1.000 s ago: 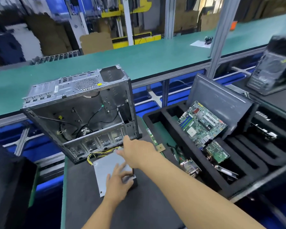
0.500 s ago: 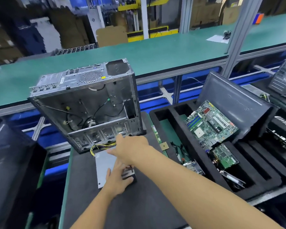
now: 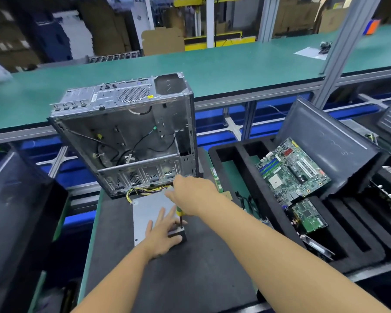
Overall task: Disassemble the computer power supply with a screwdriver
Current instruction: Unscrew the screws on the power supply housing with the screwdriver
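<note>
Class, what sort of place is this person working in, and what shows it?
Probably a factory line for dismantling computers: a long green workbench, a gutted computer case, and a foam tray holding removed circuit boards.

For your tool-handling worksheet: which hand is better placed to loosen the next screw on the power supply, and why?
Right. The right hand grips the screwdriver, its tip down at the near corner of the power supply; the left hand rests flat on it, probably steadying it.
</note>
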Demonstrator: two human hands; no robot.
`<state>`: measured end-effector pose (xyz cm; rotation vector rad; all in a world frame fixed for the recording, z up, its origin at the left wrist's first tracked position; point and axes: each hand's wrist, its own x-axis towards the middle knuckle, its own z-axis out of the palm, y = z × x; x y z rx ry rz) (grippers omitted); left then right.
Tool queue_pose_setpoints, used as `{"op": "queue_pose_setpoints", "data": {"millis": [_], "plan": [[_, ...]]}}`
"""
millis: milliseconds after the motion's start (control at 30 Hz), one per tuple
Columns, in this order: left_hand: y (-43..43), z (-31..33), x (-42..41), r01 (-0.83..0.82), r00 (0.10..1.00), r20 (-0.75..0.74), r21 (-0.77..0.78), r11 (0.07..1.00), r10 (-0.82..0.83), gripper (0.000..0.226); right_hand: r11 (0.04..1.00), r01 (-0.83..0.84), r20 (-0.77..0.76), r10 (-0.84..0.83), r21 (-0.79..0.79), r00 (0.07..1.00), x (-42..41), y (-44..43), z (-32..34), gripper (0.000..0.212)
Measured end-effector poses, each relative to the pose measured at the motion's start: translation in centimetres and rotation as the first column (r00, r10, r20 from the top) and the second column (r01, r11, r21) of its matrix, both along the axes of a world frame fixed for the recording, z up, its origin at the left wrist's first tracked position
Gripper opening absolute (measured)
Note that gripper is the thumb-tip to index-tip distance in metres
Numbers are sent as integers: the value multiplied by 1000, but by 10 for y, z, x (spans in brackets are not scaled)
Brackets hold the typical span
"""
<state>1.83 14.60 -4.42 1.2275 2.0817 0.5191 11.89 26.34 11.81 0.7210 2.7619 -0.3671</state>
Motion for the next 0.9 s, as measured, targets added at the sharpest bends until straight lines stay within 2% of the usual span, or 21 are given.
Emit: {"op": "queue_pose_setpoints", "data": {"millis": [100, 167, 233, 300, 367, 433, 533, 600, 633, 733, 833, 900], "plan": [[0, 0, -3, 90, 980, -166, -133, 987, -112, 76, 978, -79, 6, 81, -194, 997, 0, 2, 4, 17], [3, 6, -12, 79, 969, -219, -177, 981, -117, 78, 972, -114, 49, 127, -205, 991, 0, 3, 8, 17], [4, 13, -20, 67, 967, -229, -183, 981, -109, 69, 976, -86, 34, 95, -199, 995, 0, 2, 8, 16], [1, 11, -17, 82, 968, -220, -181, 980, -122, 76, 976, -58, -4, 58, -209, 998, 0, 1, 4, 17], [-1, 0, -3, 145, 922, -307, -294, 945, -237, 97, 974, -37, -25, 32, -223, 999, 0, 2, 2, 19], [-1, -8, 6, 161, 835, -421, -432, 888, -356, 107, 973, -3, -41, -6, -229, 999, -2, 3, 1, 25], [2, -6, 7, 170, 812, -419, -498, 850, -408, 108, 991, 15, -49, -21, -130, 999, -6, -1, -2, 38], [2, -6, 5, 183, 826, -392, -492, 851, -404, 110, 999, -21, -79, 18, -39, 997, -8, -2, -6, 26], [3, -8, 2, 185, 832, -386, -484, 855, -398, 109, 997, -43, -95, 36, -70, 995, -8, -2, -6, 23], [3, -12, -2, 184, 838, -383, -471, 863, -388, 100, 938, -147, -43, 140, -315, 989, -2, 3, 0, 33], [1, -14, 0, 176, 831, -399, -475, 862, -389, 96, 938, -112, -47, 102, -327, 994, 1, 3, -1, 29], [0, -8, -1, 148, 848, -428, -376, 915, -313, 85, 944, -34, -79, 8, -328, 997, 3, 3, -2, 23]]}}
